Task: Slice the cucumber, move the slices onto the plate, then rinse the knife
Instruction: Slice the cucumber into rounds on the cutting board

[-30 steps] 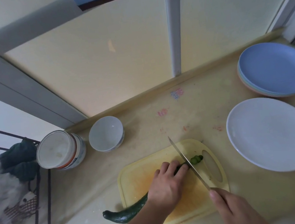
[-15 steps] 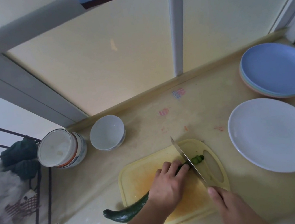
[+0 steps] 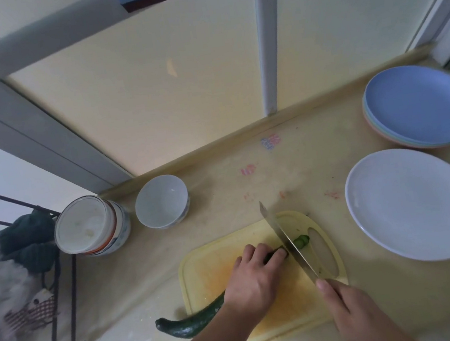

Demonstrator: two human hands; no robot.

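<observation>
A dark green cucumber [image 3: 191, 321] lies across the yellow cutting board [image 3: 209, 271], its left end hanging over the board's edge. My left hand [image 3: 252, 282] grips the cucumber from above, fingers curled near the cut end. My right hand [image 3: 354, 317] holds the knife [image 3: 286, 241] by its handle, the blade set across the cucumber just right of my left fingers. Cut slices [image 3: 302, 240] lie right of the blade, by the board's handle slot. An empty white plate [image 3: 413, 204] sits to the right of the board.
A stack of plates with a blue one on top [image 3: 420, 105] stands at the back right. A white bowl [image 3: 161, 201] and a tilted stack of bowls [image 3: 90, 227] sit at the back left. A black wire rack [image 3: 57, 280] with cloths stands at the far left.
The knife blade has dropped from its raised tilt down into the cucumber. My left hand has kept its hold on the cucumber.
</observation>
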